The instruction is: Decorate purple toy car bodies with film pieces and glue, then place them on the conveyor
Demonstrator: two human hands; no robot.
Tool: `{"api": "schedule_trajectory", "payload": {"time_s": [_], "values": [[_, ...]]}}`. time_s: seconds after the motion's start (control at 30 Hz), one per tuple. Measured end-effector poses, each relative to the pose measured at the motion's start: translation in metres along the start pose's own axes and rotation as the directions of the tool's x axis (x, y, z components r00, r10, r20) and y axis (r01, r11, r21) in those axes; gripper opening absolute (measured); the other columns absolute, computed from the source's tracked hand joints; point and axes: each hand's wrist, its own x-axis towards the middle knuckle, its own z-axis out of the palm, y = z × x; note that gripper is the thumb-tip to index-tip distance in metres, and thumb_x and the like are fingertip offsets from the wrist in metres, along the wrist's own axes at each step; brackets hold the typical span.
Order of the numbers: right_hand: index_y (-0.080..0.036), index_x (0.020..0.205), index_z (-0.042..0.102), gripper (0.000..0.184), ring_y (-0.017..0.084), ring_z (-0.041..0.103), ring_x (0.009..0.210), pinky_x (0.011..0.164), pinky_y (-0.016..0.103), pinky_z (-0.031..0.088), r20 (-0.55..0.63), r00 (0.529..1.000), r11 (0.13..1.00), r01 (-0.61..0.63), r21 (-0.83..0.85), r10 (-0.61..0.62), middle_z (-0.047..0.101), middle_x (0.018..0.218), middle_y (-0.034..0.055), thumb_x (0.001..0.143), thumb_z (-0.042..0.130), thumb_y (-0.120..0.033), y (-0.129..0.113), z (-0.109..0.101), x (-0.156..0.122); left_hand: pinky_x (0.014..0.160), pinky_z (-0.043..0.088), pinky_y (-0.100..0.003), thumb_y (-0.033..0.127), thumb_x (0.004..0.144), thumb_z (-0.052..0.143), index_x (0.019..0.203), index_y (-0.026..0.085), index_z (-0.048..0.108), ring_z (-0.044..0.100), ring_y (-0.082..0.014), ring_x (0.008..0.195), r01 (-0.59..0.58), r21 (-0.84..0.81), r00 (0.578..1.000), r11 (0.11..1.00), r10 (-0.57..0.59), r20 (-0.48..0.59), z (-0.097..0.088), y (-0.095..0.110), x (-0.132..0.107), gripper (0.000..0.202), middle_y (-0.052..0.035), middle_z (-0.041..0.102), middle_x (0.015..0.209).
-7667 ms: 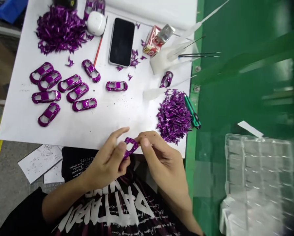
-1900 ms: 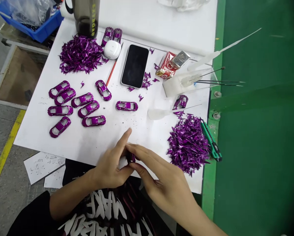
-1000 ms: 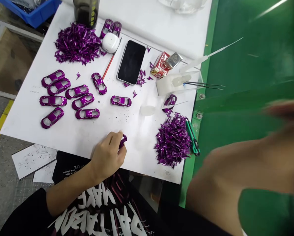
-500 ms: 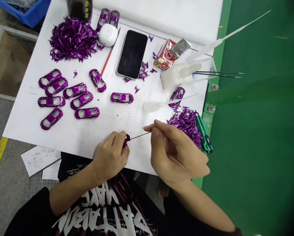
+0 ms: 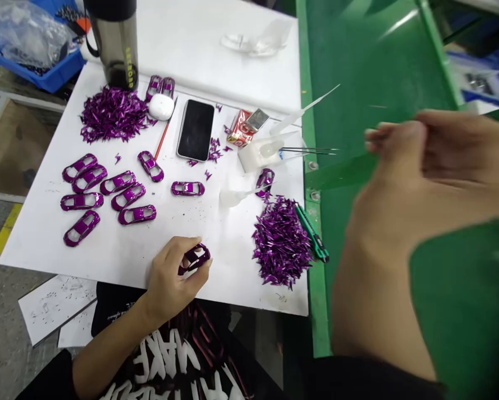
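My left hand rests at the near edge of the white board and pinches a shiny purple toy car shell between thumb and fingers. My right hand is raised far to the right over the green surface, close to the camera and smeared by motion; its fingers seem curled, and what they hold is not visible. A heap of purple offcuts lies just right of my left hand.
Several finished purple shells lie in rows at the left, another offcut heap behind them. A phone, white earbud case, dark bottle, red packet, green knife and thin needles lie around.
My right hand, which half a second ago held a thin needle at the shell, has swung up and right over the green surface. The left hand keeps the shell, turned to show its windows.
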Motion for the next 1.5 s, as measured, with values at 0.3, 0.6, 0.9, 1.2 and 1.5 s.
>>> {"api": "schedule_trajectory", "payload": {"time_s": [0.3,0.6,0.9,1.2,1.5], "values": [[-0.007,0.11,0.072,0.017,0.027,0.077,0.079,0.073,0.04,0.066,-0.074,0.988,0.989,0.137,0.055,-0.133,0.073,0.086,0.0131,0.104,0.058,-0.014,0.026,0.048,0.005,0.113,0.054,-0.037,0.011,0.094,0.073,0.131,0.029,0.07,0.068,-0.0203,0.125,0.256,-0.683,0.965,0.684,-0.138,0.224,-0.024,-0.008,0.003,0.041,-0.0033,0.074,0.123],[-0.008,0.116,0.077,0.017,0.027,0.076,0.092,0.079,0.034,0.062,0.186,0.981,0.981,-0.011,-0.194,0.047,0.077,0.102,0.0128,0.104,0.067,-0.016,0.008,0.039,-0.011,0.12,0.049,-0.048,0.032,0.091,0.081,0.117,0.025,0.076,0.074,-0.022,0.116,0.387,-0.899,0.911,0.203,-0.234,0.339,-0.029,-0.013,0.007,0.027,-0.0013,0.078,0.108],[-0.017,0.141,0.056,0.028,0.026,0.072,0.085,0.068,0.037,0.063,0.716,0.695,0.968,-0.134,0.211,-0.06,0.071,0.104,0.0101,0.115,0.058,-0.025,-0.151,-0.041,-0.127,0.121,0.045,-0.054,0.032,0.099,0.07,0.128,0.025,0.068,0.059,-0.028,0.14,0.466,-0.814,0.885,0.347,-0.183,0.429,-0.023,-0.009,0.002,0.029,-0.0111,0.073,0.133],[-0.03,0.077,0.069,0.038,0.036,0.068,0.061,0.059,0.049,0.054,0.147,0.845,0.744,-0.353,-0.567,0.514,0.068,0.07,0.0065,0.089,0.074,-0.065,0.01,-0.128,-0.106,0.074,0.059,-0.026,0.033,0.101,0.065,0.126,0.024,0.069,0.065,-0.0154,0.088,0.502,-0.36,0.837,0.786,-0.336,0.432,-0.02,0.004,0.002,0.027,-0.008,0.071,0.106],[-0.03,0.07,0.05,0.048,0.04,0.065,0.072,0.066,0.051,0.046,0.129,0.868,0.695,-0.287,-0.659,0.48,0.056,0.063,0.0085,0.102,0.042,-0.066,0.034,-0.103,-0.07,0.049,0.039,-0.016,-0.004,0.084,0.055,0.098,0.025,0.075,0.045,-0.0058,0.058,0.066,-0.114,0.997,0.991,-0.06,0.055,-0.022,0.019,0.021,0.037,0.0038,0.053,0.076]]}}
